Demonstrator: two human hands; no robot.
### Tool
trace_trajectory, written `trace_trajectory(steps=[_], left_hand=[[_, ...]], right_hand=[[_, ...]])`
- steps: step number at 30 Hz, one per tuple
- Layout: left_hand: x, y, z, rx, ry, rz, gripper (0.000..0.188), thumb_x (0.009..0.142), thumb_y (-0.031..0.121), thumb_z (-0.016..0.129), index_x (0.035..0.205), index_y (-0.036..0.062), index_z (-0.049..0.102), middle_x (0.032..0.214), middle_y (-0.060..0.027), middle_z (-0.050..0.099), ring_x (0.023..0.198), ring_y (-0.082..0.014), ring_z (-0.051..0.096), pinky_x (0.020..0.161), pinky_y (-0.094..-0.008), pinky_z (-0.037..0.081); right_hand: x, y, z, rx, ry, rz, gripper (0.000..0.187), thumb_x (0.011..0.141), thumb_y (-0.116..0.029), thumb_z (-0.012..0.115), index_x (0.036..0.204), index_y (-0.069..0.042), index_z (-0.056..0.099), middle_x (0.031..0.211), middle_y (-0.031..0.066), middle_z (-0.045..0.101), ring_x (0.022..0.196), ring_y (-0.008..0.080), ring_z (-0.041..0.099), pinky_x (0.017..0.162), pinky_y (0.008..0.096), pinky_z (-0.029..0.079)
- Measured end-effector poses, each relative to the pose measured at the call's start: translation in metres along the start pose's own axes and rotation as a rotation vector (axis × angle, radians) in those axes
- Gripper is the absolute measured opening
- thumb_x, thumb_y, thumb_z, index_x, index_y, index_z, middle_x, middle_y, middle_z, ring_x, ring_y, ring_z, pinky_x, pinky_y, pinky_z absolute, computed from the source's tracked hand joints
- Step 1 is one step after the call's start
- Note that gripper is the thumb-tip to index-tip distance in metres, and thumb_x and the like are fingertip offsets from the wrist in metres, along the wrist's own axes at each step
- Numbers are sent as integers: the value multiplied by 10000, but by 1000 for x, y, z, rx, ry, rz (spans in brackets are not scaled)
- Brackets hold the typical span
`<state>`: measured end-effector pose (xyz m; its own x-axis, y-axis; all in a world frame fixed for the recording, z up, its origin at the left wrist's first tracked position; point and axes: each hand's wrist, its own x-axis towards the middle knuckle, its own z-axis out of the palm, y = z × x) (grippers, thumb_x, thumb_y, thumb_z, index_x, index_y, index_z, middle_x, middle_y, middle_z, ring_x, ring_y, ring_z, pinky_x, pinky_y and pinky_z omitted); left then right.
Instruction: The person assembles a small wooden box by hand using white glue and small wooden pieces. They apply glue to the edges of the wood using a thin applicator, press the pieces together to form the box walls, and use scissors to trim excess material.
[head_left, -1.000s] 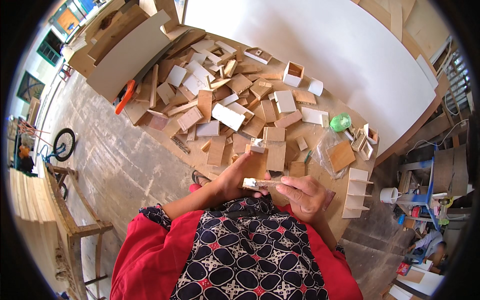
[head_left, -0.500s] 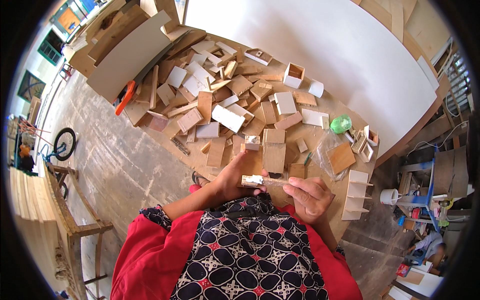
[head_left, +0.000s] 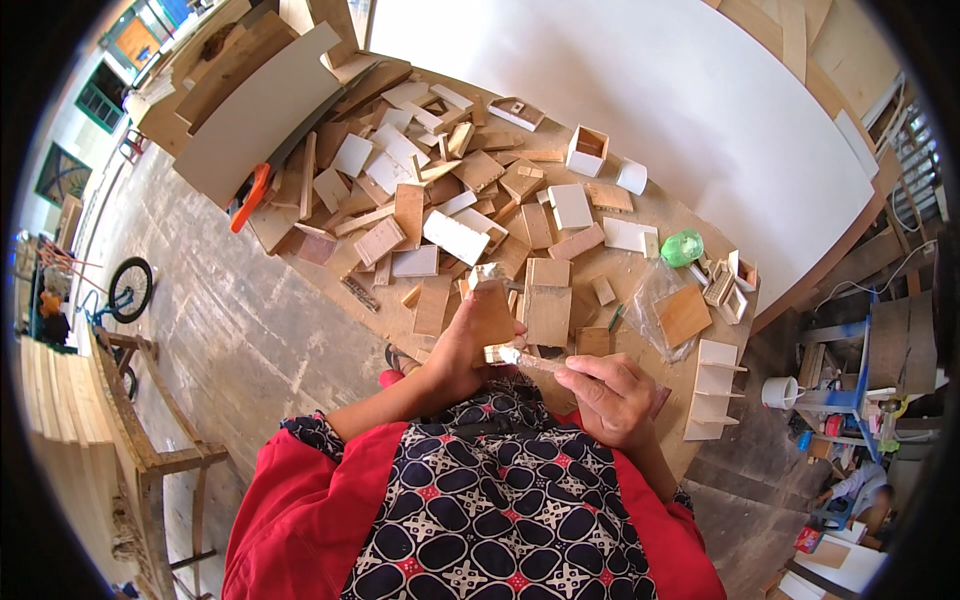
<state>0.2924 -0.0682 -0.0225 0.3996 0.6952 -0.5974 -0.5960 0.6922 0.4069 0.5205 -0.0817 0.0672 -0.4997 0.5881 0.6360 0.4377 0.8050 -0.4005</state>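
My left hand grips a small wooden piece upright over the near edge of the table, thumb and fingers wrapped round it. White paste shows on the block at its far end. My right hand pinches a thin flat stick, whose left tip carries a lump of white paste. That tip touches or lies just over the near end of the wooden piece; I cannot tell which. Just beyond the hands lies a pair of stacked wood blocks.
Wood and white offcuts heap across the table. Right of them are a green plastic bottle part, a clear plastic bag and a small white shelf piece. An orange-handled saw is at the left edge; a large white panel stands behind.
The wooden piece in my left hand has turned, its far end shifting left and its broad face now showing. My right hand and the stick have moved slightly left.
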Motion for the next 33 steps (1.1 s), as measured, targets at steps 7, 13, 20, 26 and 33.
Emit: trace_trajectory(steps=[7,13,20,26,33], left_hand=[[2,-5,-1,-9,11,163,732,921,692,262,1167,64,547,1033,-73,627,935,-199,615,804,-392,484],[-1,-4,6,-73,44,300,735,944,649,292,1148,-14,535,1018,-116,616,925,-227,615,837,-358,502],[-9,-1,23,5,152,409,753,925,681,276,1099,-7,524,944,-131,610,917,-242,616,858,-359,493],[-7,-2,18,96,-5,424,756,926,681,255,1072,-13,519,952,-141,613,924,-250,620,880,-372,472],[-9,-1,20,14,-2,352,776,921,690,244,1076,-18,521,956,-157,622,933,-264,620,880,-374,466]], right_hand=[[1,0,0,9,-12,12,282,725,-3,700,1004,-40,697,942,60,634,722,212,615,612,309,505],[1,-2,-1,2,-19,25,269,742,-18,707,1010,-25,680,906,64,631,718,217,610,606,314,497],[5,-2,-2,122,-5,206,172,783,-25,695,954,-30,680,837,76,625,696,228,599,597,321,485],[1,0,3,350,61,504,96,874,-53,641,944,0,681,797,101,626,673,195,602,594,291,467],[-11,8,11,508,129,632,161,936,-103,590,950,33,676,842,81,629,659,103,564,592,225,460]])
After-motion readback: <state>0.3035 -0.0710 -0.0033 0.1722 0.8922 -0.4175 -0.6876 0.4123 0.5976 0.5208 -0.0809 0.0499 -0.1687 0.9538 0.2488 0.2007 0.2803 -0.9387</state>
